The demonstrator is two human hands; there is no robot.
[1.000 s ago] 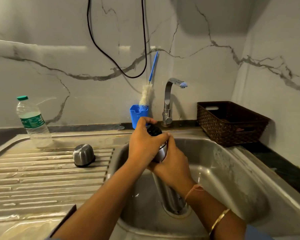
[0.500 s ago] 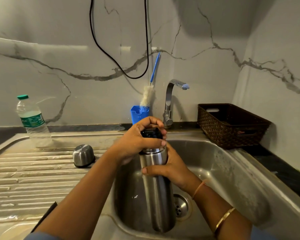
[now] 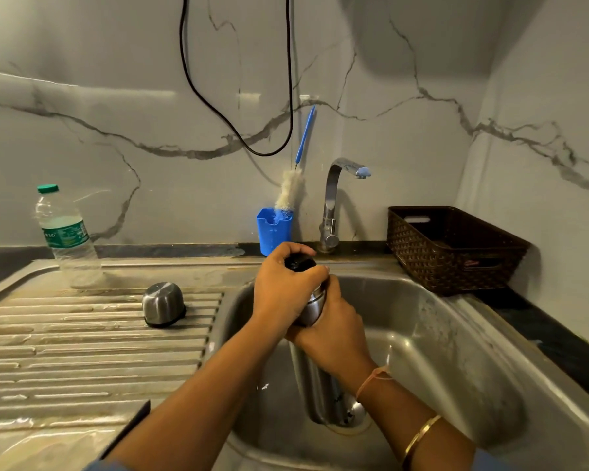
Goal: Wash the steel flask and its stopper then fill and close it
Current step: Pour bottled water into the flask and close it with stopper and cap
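1. The steel flask (image 3: 315,389) stands upright in the sink (image 3: 439,334) directly under my hands, with its base down by the drain.
2. Its black stopper (image 3: 300,261) sits at the flask's mouth, mostly covered by my left fingers.
3. My left hand (image 3: 286,294) is curled over the stopper and grasps it from above.
4. My right hand (image 3: 334,338) is wrapped round the flask's upper body just below my left hand, and the two touch.
5. Left of my left hand, a steel cup (image 3: 163,304) lies mouth-down on the ribbed drainboard (image 3: 82,351).
6. Farther left and beyond it, a plastic water bottle (image 3: 65,232) with a green cap stands upright.
7. Just beyond my hands, a blue holder (image 3: 274,231) carries a bottle brush (image 3: 291,192). The tap (image 3: 334,198) is beside it on the right.
8. Beyond my right hand and off to the right, a brown woven basket (image 3: 456,249) sits on the counter.
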